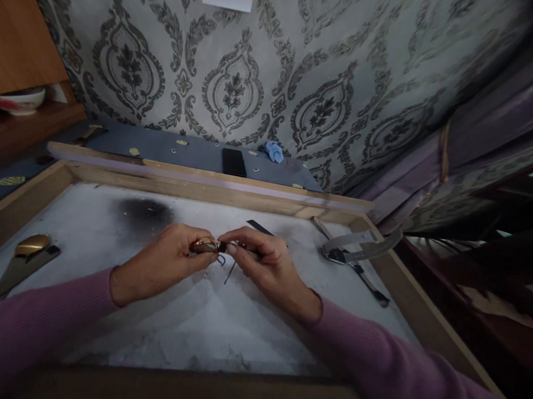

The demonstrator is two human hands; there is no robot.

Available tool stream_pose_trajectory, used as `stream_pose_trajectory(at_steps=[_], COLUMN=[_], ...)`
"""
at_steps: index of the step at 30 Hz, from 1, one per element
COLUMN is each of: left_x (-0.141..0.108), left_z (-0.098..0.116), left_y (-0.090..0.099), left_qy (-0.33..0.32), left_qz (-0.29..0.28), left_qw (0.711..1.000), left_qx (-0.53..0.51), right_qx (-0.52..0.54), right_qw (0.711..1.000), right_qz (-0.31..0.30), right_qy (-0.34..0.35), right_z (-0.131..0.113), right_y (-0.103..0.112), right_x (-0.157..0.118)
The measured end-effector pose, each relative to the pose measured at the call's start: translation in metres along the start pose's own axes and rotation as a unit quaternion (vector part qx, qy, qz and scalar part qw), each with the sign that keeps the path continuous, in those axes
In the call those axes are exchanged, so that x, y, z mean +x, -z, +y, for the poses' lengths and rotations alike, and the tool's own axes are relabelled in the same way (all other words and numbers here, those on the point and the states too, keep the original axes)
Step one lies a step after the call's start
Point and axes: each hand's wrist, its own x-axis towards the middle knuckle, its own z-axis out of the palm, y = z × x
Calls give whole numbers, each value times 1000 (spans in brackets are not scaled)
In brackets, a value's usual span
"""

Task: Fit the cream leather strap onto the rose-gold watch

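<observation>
Over the middle of the tray, my left hand (pixel 167 259) is closed around a gold-rimmed oval buckle (pixel 204 245). My right hand (pixel 268 262) pinches a small black strap piece (pixel 223 247) at the buckle's right edge, so the two hands almost meet. A thin dark strip hangs below the right fingers; whether it joins the held piece I cannot tell. Left of my left forearm, an olive belt (pixel 9 271) with a rounded gold buckle (pixel 33 245) lies on the tray floor.
Shallow wooden tray (pixel 111 178) surrounds the work. At its right lies a curled grey strap (pixel 359 250) with dark metal parts; a flat black strip (pixel 259 227) lies behind my right hand. Beyond the rim are a black phone-like slab (pixel 234 162) and blue crumpled cloth (pixel 274 151).
</observation>
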Motion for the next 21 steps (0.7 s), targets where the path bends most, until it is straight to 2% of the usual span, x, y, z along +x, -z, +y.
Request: stream_pose_trajectory(at_steps=[4,11,21], left_x=[0,0,3], left_z=[1,0,-3], left_y=[0,-2,-4], left_qy=[9,27,26], left_qz=[-6,-19,-34], left_qw=[1000,997,989], left_qx=[-22,-74,-141], right_qx=[-14,-17,46], right_qw=[1000,1000,998], right_qz=[-5,-4,-4], right_qy=[21,19,-38], right_z=[1,2,9], right_y=[0,-1,-3], right_x=[0,-1,0])
